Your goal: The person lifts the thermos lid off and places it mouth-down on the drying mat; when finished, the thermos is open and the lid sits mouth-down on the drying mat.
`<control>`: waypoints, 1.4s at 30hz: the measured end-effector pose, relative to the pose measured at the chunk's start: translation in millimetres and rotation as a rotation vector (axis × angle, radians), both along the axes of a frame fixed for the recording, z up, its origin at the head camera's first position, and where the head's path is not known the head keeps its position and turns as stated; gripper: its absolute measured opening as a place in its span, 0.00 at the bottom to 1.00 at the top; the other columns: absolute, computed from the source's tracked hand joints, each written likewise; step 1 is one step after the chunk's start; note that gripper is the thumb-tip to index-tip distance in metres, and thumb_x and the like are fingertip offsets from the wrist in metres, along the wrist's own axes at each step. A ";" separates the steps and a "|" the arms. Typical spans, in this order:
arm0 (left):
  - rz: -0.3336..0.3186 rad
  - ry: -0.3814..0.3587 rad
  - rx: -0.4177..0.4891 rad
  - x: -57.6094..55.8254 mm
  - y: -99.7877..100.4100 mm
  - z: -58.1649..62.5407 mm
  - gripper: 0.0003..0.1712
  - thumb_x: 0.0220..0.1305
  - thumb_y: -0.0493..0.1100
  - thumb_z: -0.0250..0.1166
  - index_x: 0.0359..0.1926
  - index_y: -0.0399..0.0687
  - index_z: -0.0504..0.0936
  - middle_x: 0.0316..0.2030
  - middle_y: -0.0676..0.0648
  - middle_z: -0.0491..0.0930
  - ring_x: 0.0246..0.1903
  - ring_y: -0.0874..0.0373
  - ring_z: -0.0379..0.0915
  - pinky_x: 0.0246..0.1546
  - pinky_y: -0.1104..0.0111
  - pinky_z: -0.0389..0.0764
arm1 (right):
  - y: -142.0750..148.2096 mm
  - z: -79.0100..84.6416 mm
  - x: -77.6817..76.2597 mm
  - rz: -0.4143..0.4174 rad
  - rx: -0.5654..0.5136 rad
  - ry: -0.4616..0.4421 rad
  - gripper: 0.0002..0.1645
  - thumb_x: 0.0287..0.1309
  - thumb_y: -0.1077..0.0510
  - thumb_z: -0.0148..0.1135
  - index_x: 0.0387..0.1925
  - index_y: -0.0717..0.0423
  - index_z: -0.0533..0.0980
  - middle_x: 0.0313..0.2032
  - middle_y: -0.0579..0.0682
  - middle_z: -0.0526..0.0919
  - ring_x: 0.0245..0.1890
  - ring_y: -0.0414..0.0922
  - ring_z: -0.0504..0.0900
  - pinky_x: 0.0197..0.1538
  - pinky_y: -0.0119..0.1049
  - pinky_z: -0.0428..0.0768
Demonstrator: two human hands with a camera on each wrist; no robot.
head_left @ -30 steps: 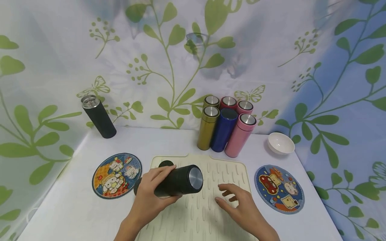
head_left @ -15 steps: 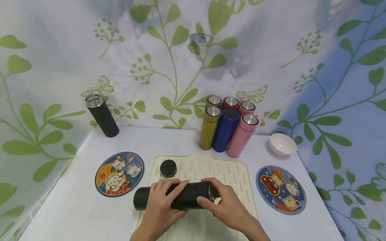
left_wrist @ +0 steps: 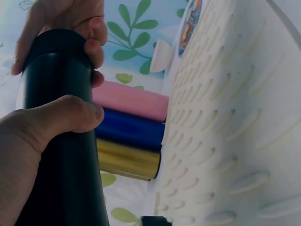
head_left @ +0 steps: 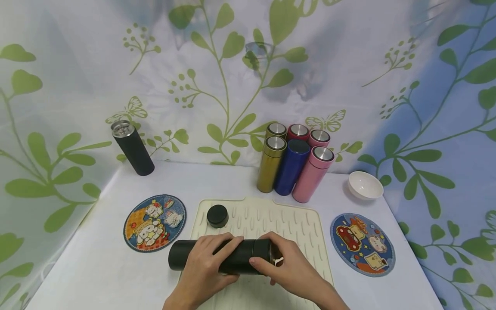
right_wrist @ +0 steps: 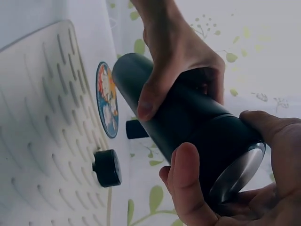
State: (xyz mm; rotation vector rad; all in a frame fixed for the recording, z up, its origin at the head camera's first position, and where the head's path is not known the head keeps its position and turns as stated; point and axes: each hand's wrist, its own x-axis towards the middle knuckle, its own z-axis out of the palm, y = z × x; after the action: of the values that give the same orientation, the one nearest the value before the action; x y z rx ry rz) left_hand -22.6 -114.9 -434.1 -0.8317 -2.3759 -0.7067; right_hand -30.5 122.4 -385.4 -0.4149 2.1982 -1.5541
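Observation:
A black thermos (head_left: 242, 259) lies sideways over the cream ribbed mat (head_left: 294, 232). My left hand (head_left: 209, 265) grips its body, thumb along the near side. The fingers of my right hand (head_left: 288, 267) are curled round its lid (right_wrist: 225, 150), which has a silver disc on its end. In the left wrist view, the same thermos (left_wrist: 59, 155) has the left thumb across it and the right fingers at its top. A separate black lid (head_left: 217, 216) sits on the mat's back left corner.
An uncapped black thermos (head_left: 133, 148) stands at the back left. Gold (head_left: 271, 165), blue (head_left: 290, 170) and pink (head_left: 311, 176) thermoses stand in front of several others at the back. A white bowl (head_left: 364, 185) is at the right. Round cartoon mats lie left (head_left: 155, 224) and right (head_left: 362, 244).
My left hand has swung the thermos from pointing obliquely to lying nearly level, lid to the right. My right hand, formerly apart and holding nothing, has come to the lid and gripped it.

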 end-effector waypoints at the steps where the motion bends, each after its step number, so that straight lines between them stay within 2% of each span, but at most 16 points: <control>1: -0.002 0.001 0.000 -0.6 -0.7 1.0 0.50 0.28 0.51 0.86 0.62 0.58 0.80 0.49 0.53 0.80 0.48 0.58 0.77 0.49 0.58 0.77 | -0.2 0.1 -0.2 0.010 -0.004 0.012 0.23 0.66 0.47 0.64 0.54 0.56 0.74 0.37 0.52 0.82 0.27 0.49 0.83 0.24 0.45 0.83; 8: -0.008 -0.023 -0.019 -0.8 -2.8 5.2 0.49 0.29 0.51 0.86 0.61 0.62 0.81 0.49 0.55 0.81 0.48 0.59 0.77 0.47 0.59 0.77 | 3.7 -3.0 -0.4 0.093 -0.026 0.118 0.21 0.66 0.50 0.66 0.55 0.53 0.72 0.39 0.51 0.81 0.29 0.44 0.84 0.27 0.40 0.84; 12: -0.010 -0.042 -0.038 1.5 0.3 5.7 0.50 0.28 0.52 0.87 0.60 0.63 0.81 0.49 0.56 0.81 0.48 0.60 0.78 0.47 0.59 0.77 | 9.8 -6.7 1.5 0.108 0.028 0.215 0.20 0.65 0.49 0.67 0.55 0.46 0.73 0.40 0.46 0.81 0.32 0.40 0.82 0.30 0.37 0.84; 16: -0.021 -0.064 -0.059 3.0 4.2 6.2 0.50 0.27 0.54 0.87 0.60 0.63 0.81 0.48 0.56 0.81 0.47 0.61 0.78 0.47 0.60 0.77 | 14.6 -11.8 6.0 0.106 0.085 0.301 0.23 0.64 0.46 0.67 0.57 0.41 0.71 0.44 0.41 0.80 0.37 0.39 0.80 0.36 0.35 0.83; 22: -0.021 -0.091 -0.045 3.5 3.3 6.3 0.49 0.26 0.55 0.87 0.58 0.64 0.82 0.47 0.58 0.82 0.46 0.63 0.78 0.47 0.62 0.77 | 14.0 -16.6 10.2 0.136 0.093 0.441 0.29 0.64 0.46 0.67 0.62 0.46 0.68 0.50 0.42 0.78 0.42 0.38 0.79 0.43 0.34 0.82; 29: -0.033 -0.111 0.013 2.5 -1.8 4.7 0.49 0.26 0.54 0.87 0.59 0.64 0.82 0.48 0.59 0.83 0.47 0.64 0.78 0.46 0.62 0.78 | 9.7 -11.4 7.7 0.203 0.106 0.612 0.32 0.65 0.48 0.67 0.65 0.45 0.65 0.54 0.40 0.75 0.48 0.37 0.78 0.48 0.38 0.81; 35: -0.051 -0.156 0.061 -1.6 -6.2 3.5 0.49 0.27 0.54 0.88 0.59 0.64 0.82 0.49 0.60 0.82 0.48 0.65 0.78 0.44 0.63 0.78 | 7.2 -4.7 4.2 0.256 0.146 0.669 0.33 0.65 0.47 0.66 0.67 0.45 0.63 0.53 0.39 0.75 0.46 0.36 0.77 0.47 0.37 0.81; 42: -0.095 -0.220 0.085 -4.8 -11.2 10.3 0.49 0.29 0.54 0.87 0.61 0.66 0.81 0.51 0.63 0.81 0.48 0.65 0.79 0.44 0.63 0.78 | 4.3 0.4 0.3 0.300 0.137 0.741 0.35 0.63 0.49 0.68 0.66 0.49 0.64 0.50 0.40 0.73 0.44 0.36 0.76 0.45 0.33 0.80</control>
State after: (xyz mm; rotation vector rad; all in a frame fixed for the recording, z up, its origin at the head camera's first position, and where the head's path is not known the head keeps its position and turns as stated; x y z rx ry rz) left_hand -27.5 -126.1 -423.8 -0.8739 -2.4905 -0.9760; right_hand -30.2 126.7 -385.0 -1.3826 2.5668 -1.1837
